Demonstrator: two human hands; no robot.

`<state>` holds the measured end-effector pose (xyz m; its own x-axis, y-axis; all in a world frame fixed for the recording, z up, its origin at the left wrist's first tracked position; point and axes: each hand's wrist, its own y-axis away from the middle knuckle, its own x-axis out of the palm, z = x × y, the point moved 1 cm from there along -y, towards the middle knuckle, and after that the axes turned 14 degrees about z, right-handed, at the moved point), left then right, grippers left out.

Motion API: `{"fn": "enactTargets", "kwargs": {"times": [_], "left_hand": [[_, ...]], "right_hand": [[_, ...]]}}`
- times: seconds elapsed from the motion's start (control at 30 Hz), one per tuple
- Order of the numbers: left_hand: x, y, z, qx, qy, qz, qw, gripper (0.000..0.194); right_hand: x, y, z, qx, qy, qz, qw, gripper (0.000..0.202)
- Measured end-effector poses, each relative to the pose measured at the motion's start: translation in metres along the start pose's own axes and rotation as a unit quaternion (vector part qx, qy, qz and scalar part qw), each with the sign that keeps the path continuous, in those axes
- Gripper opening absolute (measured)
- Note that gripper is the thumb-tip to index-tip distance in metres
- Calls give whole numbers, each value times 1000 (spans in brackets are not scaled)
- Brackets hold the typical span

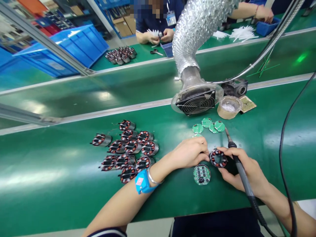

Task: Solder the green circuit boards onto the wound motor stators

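Observation:
My right hand [249, 171] holds a soldering iron [240, 169] with its tip pointing up and away. The thumb and forefinger of that hand also grip a motor stator [218, 158], a ring of copper windings with its open end facing up. At the stator's left side is my left hand [194, 151], its fingers curled together and the fingertips against or very near the rim. Whatever those fingers pinch is hidden. Just below them lies a round circuit board [201, 174], component side up. Several green round boards [214, 126] lie beyond my hands, near the iron's tip.
Several stators [130, 146] stand grouped on the left of the green bench [61, 184]. A fume extractor fan [197, 103] hangs ahead, beside a tub [229, 107] and a sponge tray [247, 104]. A black cable [283, 131] runs at right. Co-workers sit across a partition.

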<state>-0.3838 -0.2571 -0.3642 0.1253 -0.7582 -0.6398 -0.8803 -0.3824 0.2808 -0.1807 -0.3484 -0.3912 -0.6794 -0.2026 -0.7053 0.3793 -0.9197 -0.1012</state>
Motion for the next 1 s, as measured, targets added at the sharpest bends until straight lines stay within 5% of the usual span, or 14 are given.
{"fn": "enactTargets", "kwargs": {"times": [0.13, 0.33, 0.53, 0.73, 0.87, 1.0], "left_hand": [[-6, 16, 3, -19, 135, -6, 991, 21], [-2, 26, 11, -67, 456, -96, 882, 33], [7, 6, -7, -99, 383, -81, 915, 65], [5, 10, -7, -96, 304, -29, 947, 19], [-13, 34, 0, -125, 242, 30, 962, 19], [-24, 37, -3, -155, 224, -14, 962, 17]], "right_hand": [[4, -1, 0, -6, -18, 25, 999, 45], [2, -5, -2, 7, -44, 24, 999, 46], [-7, -12, 2, 7, -7, -24, 1000, 43], [-4, -14, 3, 8, -11, -8, 1000, 43], [-6, -13, 0, -36, -39, 63, 997, 43], [-12, -14, -2, -48, -58, 83, 994, 43]]}}
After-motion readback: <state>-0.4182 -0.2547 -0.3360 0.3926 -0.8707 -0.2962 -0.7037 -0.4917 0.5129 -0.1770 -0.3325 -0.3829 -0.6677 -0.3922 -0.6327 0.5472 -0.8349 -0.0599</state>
